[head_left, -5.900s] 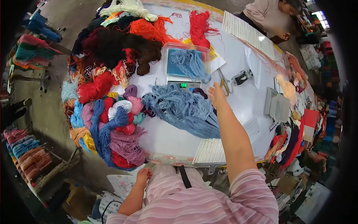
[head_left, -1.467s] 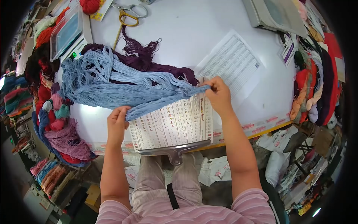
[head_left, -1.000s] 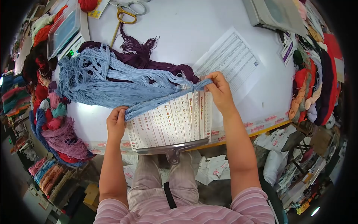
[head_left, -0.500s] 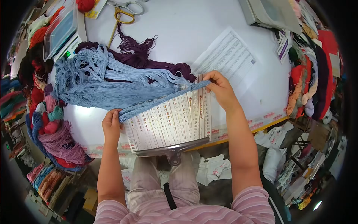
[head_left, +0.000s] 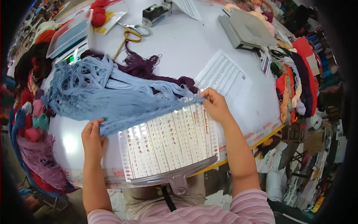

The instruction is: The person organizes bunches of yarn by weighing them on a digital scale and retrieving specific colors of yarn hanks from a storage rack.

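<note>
Pale blue yarn (head_left: pixel 126 106) lies in a long, loose bundle across the table. My left hand (head_left: pixel 93 136) is closed on its lower left edge, thumb and fingers pinching the strands. Over at the narrow right end, my right hand (head_left: pixel 217 106) pinches the same yarn. Between my hands, the strands fan out toward the left. Dark purple yarn (head_left: pixel 143 67) rests behind the blue. Below sits a white card with rows of holes (head_left: pixel 167 143), its front edge held in a wide metal clip (head_left: pixel 179 181). The yarn covers the card's upper edge.
Scissors with yellow and grey handles (head_left: pixel 132 35) lie behind the yarn, near a tape dispenser (head_left: pixel 157 13). A digital scale (head_left: pixel 76 52) stands at left. A printed sheet (head_left: pixel 223 78) and a grey box (head_left: pixel 244 30) are at right. Coloured skeins (head_left: pixel 287 93) line the table's sides.
My left hand has moved left and pulled the lower strands outward, so the blue yarn is spread wider. My right hand keeps its pinch. The view has shifted, showing more of the table's far side.
</note>
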The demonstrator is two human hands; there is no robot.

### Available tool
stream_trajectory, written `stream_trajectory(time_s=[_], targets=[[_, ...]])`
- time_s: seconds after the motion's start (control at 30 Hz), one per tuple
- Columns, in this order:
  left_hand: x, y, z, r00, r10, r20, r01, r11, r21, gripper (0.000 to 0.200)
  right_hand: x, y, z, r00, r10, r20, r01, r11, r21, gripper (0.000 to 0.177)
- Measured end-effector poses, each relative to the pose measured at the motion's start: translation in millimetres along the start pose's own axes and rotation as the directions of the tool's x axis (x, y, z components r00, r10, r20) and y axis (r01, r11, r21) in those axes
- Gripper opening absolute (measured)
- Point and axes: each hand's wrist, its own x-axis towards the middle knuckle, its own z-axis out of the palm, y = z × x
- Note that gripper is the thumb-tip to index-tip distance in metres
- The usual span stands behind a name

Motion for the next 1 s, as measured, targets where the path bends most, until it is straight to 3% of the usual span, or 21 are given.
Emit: stream_trajectory(time_s=[0.1, 0.13, 0.17, 0.3, 0.4, 0.6, 0.63, 0.67, 0.7, 0.73, 0.77, 0.8, 0.83, 0.87, 0.9, 1.0], targets=[[-5.9, 6.2, -10.5, 0.999, 0.036, 0.003, -0.036, 0.999, -0.020, 0.023, -10.7, 0.0, 15.6, 0.969, -0.214, -0.124, 0.191, 0.967, -0.170, 0.014], [-3.8, 3.3, -15.7, 0.999, 0.034, 0.015, -0.032, 0.992, -0.126, 0.022, -15.7, -7.3, 16.8, 0.933, -0.317, -0.172, 0.266, 0.926, -0.267, 0.015], [-3.7, 1.2, -20.4, 0.999, 0.026, 0.030, -0.019, 0.974, -0.224, 0.021, -20.7, -16.2, 15.4, 0.949, -0.276, -0.154, 0.207, 0.910, -0.358, 0.017], [1.0, 18.2, -32.7, 0.996, 0.092, 0.002, -0.084, 0.919, -0.384, 0.021, -27.0, -25.1, 11.7, 0.961, -0.267, -0.077, 0.214, 0.888, -0.408, 0.023], [26.0, 37.4, -66.3, 0.993, 0.110, -0.050, -0.120, 0.854, -0.506, 0.024, -25.2, -14.3, 11.9, 0.936, -0.340, -0.096, 0.263, 0.853, -0.451, 0.025], [43.5, 85.5, -82.5, 0.994, 0.109, -0.009, -0.095, 0.819, -0.567, 0.024, -13.4, -3.3, 13.8, 0.933, -0.340, -0.122, 0.255, 0.859, -0.445, 0.025], [45.6, 95.9, -85.3, 0.993, 0.113, -0.020, -0.106, 0.834, -0.542, 0.022, -16.7, -8.2, 13.3, 0.940, -0.315, -0.132, 0.241, 0.885, -0.398, 0.023], [60.5, 100.2, -96.9, 0.989, 0.130, 0.070, -0.064, 0.803, -0.592, 0.019, -11.7, -6.2, 19.3, 0.969, -0.220, -0.108, 0.171, 0.923, -0.345, 0.023], [69.1, 106.4, -100.1, 0.954, 0.249, 0.165, -0.138, 0.857, -0.496, 0.017, -3.8, -6.6, 18.5, 0.986, -0.127, -0.105, 0.090, 0.949, -0.301, 0.024], [98.7, 113.6, -108.5, 0.946, 0.241, 0.216, -0.108, 0.863, -0.493, 0.015, -9.2, -13.0, 19.4, 0.993, -0.076, -0.091, 0.054, 0.973, -0.224, 0.026], [116.6, 128.4, -108.9, 0.885, 0.300, 0.356, -0.085, 0.856, -0.510, 0.011, -1.5, 3.6, 26.9, 0.957, -0.216, -0.192, 0.168, 0.957, -0.237, 0.028], [114.6, 147.4, -99.9, 0.890, 0.324, 0.320, -0.120, 0.845, -0.521, 0.009, -11.0, -11.4, 18.3, 0.979, -0.121, -0.162, 0.073, 0.959, -0.275, 0.030], [171.0, 160.4, -128.9, 0.926, 0.313, 0.212, -0.194, 0.875, -0.444, 0.013, -8.2, -3.1, 21.5, 0.968, -0.170, -0.182, 0.121, 0.959, -0.255, 0.031], [178.1, 173.0, -121.4, 0.919, 0.392, 0.049, -0.348, 0.862, -0.369, 0.020, -24.0, -16.2, 13.1, 0.972, -0.167, -0.163, 0.126, 0.964, -0.234, 0.031], [138.0, 187.9, -86.6, 0.880, 0.476, 0.011, -0.450, 0.839, -0.305, 0.029, -25.6, -11.8, 12.7, 0.942, -0.287, -0.174, 0.233, 0.932, -0.277, 0.030], [108.4, 209.2, -23.3, 0.754, 0.647, 0.114, -0.652, 0.758, 0.000, 0.037, -26.9, -11.9, 10.9, 0.930, -0.329, -0.166, 0.265, 0.909, -0.323, 0.033]])
